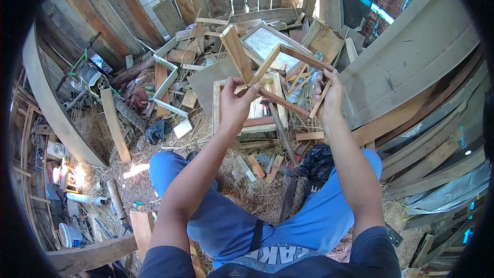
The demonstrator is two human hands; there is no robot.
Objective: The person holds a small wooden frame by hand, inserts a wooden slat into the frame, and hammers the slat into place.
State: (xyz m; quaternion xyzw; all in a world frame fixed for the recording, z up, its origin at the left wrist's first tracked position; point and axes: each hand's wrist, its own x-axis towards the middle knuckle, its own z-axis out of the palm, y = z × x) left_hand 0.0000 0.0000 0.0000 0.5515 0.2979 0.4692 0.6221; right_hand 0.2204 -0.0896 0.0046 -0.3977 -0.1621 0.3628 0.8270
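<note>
In front of me I hold up a small frame of wooden strips [298, 54], tilted in the air. My left hand [238, 104] is closed on its near left corner, where a thicker wooden piece [235, 50] sticks up beside the thumb. My right hand [332, 92] grips the frame's right end, with a short thin strip [320, 102] slanting down at its fingers. Whether that strip is joined to the frame, I cannot tell. Below lies a larger box-like wooden frame [225, 123], partly hidden by my left hand. A hammer [282, 131] leans across its right edge.
Wood scraps [257, 167] lie between my knees, next to a black plastic bag [316, 162]. Farther off, a framed pale panel [267, 41] rests on heaped offcuts. A big curved board [406, 51] stands at the right. At the left, a lamp [77, 175] glows.
</note>
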